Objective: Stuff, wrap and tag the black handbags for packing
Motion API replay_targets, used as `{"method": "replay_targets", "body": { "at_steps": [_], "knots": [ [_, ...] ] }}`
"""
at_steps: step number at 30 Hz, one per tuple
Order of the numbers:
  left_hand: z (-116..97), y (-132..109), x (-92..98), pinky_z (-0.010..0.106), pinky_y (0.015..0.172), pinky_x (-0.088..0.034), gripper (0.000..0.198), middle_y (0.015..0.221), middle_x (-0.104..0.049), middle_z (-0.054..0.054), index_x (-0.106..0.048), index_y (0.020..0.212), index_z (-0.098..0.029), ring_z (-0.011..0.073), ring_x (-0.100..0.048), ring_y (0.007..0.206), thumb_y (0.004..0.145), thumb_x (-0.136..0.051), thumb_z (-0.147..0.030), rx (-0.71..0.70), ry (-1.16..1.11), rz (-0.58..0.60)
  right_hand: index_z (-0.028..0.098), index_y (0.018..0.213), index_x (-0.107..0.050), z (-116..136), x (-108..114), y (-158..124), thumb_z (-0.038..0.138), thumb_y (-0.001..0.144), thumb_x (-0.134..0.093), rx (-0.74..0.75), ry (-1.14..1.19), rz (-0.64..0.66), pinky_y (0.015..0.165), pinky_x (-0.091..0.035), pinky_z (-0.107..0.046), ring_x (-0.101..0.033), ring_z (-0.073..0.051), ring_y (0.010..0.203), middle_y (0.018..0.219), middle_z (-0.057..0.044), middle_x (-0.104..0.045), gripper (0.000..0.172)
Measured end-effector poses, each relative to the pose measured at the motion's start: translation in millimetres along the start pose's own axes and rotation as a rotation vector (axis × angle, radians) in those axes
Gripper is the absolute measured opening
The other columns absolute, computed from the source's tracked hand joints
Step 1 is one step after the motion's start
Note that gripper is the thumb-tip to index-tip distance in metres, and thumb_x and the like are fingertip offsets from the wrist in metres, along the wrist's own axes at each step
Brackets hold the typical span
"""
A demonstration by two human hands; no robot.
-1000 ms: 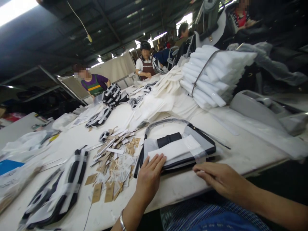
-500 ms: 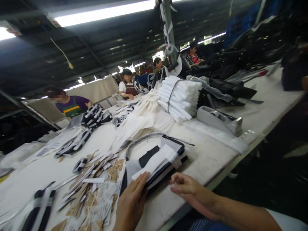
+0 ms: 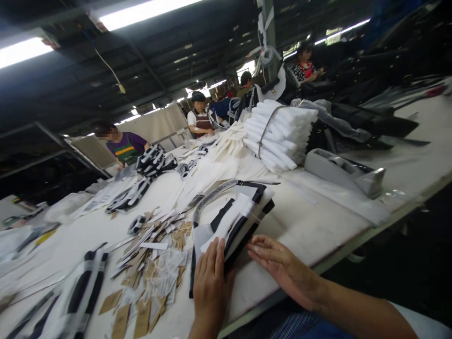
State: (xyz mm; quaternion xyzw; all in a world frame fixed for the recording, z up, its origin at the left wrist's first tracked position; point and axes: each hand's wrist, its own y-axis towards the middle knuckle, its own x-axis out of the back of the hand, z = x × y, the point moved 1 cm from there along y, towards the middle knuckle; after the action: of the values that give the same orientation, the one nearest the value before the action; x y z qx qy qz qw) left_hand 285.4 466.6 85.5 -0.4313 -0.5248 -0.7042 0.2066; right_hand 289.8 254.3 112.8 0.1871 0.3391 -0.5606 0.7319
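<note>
a black bag [image 3: 243,212], wrapped in white paper and clear film, lies near the near edge of the tabletop [image 3: 318,226], in the middle, with its curved handle arching toward the far side. the left hand [image 3: 210,282] rests flat on the bag's near left end, fingers straight and released, gripping nothing. the right hand [image 3: 282,268] lies just right of it, fingers stretched out and loose, their tips touching the bag's near right edge.

touching the bag on the left is a scattered pile of brown and white tags [image 3: 155,268]. a paper-wrapped strap [image 3: 81,296] lies further left. on the far right stand a grey tape dispenser [image 3: 344,172] and a stack of white sheets [image 3: 282,136]. more banded straps [image 3: 153,160] lie at the far left, where a person in purple [image 3: 123,143] works.
</note>
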Motion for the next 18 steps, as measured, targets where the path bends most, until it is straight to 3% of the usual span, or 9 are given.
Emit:
{"method": "replay_targets", "body": {
  "at_steps": [4,7,10,12,13,14,16,18],
  "knots": [
    [8,-2,-10.4,0.043,0.103,-0.050,0.073,0.146,-0.054,0.011,-0.018,0.159,-0.023,0.0284,-0.057,0.127,0.095,-0.053,-0.020,0.033,-0.020,-0.079,0.023,0.100,-0.067,7,-6,2,0.037,0.073,-0.081,0.014,-0.096,0.003,0.114,-0.036,-0.040,-0.057,-0.022,0.118,0.109,-0.002,-0.067,0.033],
    [14,-1,-17.7,0.039,0.099,-0.054,0.071,0.145,-0.055,0.009,-0.017,0.159,-0.024,0.0266,-0.061,0.123,0.096,-0.051,-0.019,0.020,-0.006,-0.097,0.021,0.109,-0.068,27,11,9,0.048,0.079,-0.075,0.030,-0.491,0.058,0.104,-0.046,-0.043,-0.062,-0.025,0.114,0.112,-0.006,-0.070,0.042],
    [18,-1,-21.3,0.039,0.096,-0.056,0.070,0.145,-0.056,0.009,-0.017,0.159,-0.024,0.0260,-0.063,0.121,0.097,-0.049,-0.019,0.011,0.018,-0.111,0.021,0.115,-0.069,71,57,19,0.046,0.094,-0.057,0.331,-1.120,0.034,0.104,-0.048,-0.044,-0.064,-0.025,0.114,0.119,-0.009,-0.071,0.035],
    [20,-1,-21.8,0.039,0.095,-0.058,0.070,0.145,-0.055,0.008,-0.017,0.159,-0.026,0.0260,-0.063,0.121,0.097,-0.049,-0.020,0.014,0.013,-0.116,0.020,0.117,-0.069,110,99,24,0.035,0.099,-0.046,0.645,-1.555,-0.113,0.109,-0.045,-0.048,-0.062,-0.027,0.119,0.123,-0.012,-0.069,0.033],
    [20,-1,-21.9,0.040,0.095,-0.058,0.071,0.145,-0.055,0.007,-0.016,0.159,-0.027,0.0259,-0.063,0.121,0.097,-0.050,-0.020,0.025,0.004,-0.113,0.019,0.120,-0.068,129,120,26,0.030,0.100,-0.042,0.706,-1.756,-0.197,0.109,-0.046,-0.048,-0.061,-0.027,0.121,0.126,-0.013,-0.068,0.035],
    [20,-1,-22.1,0.040,0.095,-0.059,0.071,0.146,-0.054,0.006,-0.016,0.159,-0.028,0.0259,-0.063,0.121,0.097,-0.050,-0.020,0.034,-0.008,-0.109,0.018,0.123,-0.066,146,141,28,0.028,0.100,-0.040,0.722,-1.945,-0.289,0.108,-0.047,-0.049,-0.060,-0.028,0.123,0.129,-0.013,-0.066,0.037],
    [21,-1,-23.4,0.040,0.098,-0.058,0.073,0.146,-0.054,0.006,-0.014,0.159,-0.028,0.0258,-0.061,0.124,0.097,-0.050,-0.019,0.040,-0.037,-0.103,0.011,0.123,-0.066,173,174,31,0.022,0.096,-0.040,0.699,-2.044,-0.395,0.106,-0.047,-0.055,-0.059,-0.034,0.123,0.127,-0.020,-0.065,0.038],
    [21,-1,-26.3,0.040,0.099,-0.057,0.074,0.147,-0.053,0.007,-0.014,0.160,-0.028,0.0262,-0.060,0.125,0.097,-0.051,-0.017,0.021,-0.056,-0.099,0.012,0.114,-0.070,187,196,32,0.018,0.093,-0.042,0.644,-2.101,-0.422,0.100,-0.050,-0.054,-0.063,-0.035,0.115,0.117,-0.019,-0.070,0.035]
  ]
}}
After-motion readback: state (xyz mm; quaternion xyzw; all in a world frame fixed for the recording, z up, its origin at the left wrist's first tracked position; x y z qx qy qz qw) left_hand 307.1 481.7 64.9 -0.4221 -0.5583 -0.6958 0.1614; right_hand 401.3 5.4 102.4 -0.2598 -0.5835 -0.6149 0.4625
